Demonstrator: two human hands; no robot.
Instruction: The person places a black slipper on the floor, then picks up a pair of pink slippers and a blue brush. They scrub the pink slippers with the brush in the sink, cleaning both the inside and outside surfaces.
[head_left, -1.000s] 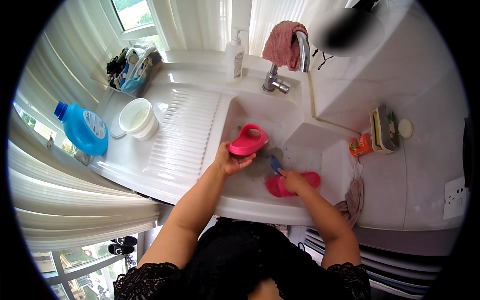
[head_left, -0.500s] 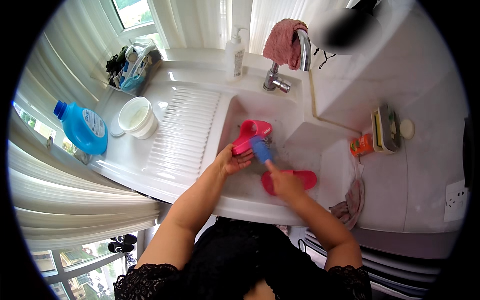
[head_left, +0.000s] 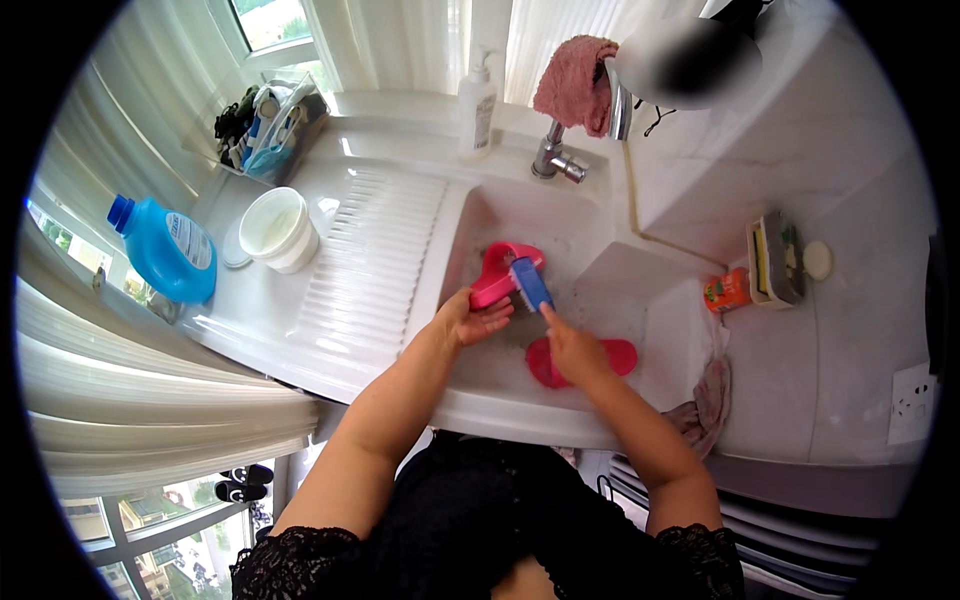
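At the left of the frame, a blue jug [head_left: 172, 250] and a white tub [head_left: 279, 230] stand on the table [head_left: 215, 315], with its ridged drainboard [head_left: 370, 245] to their right.

Just left of centre, the left hand [head_left: 474, 322] is turned palm up, its fingers partly spread beneath the near end of a pink slipper [head_left: 491, 291], holding it up over the sink [head_left: 535, 208]. The slipper's long axis climbs from lower left, at those fingers, to upper right, where the strap arches.

At centre, a blue brush [head_left: 534, 285] slants across that line, head at upper left, handle running down to lower right. Its head overlaps the slipper's right side, bristles facing left toward it; how firmly they press, I cannot tell. The right hand [head_left: 578, 352] has its fingers closed on the handle. The left hand is nearer the held slipper; the right is nearer a second pink slipper [head_left: 622, 355], lying lengthwise left to right in the sink, partly hidden behind that hand.
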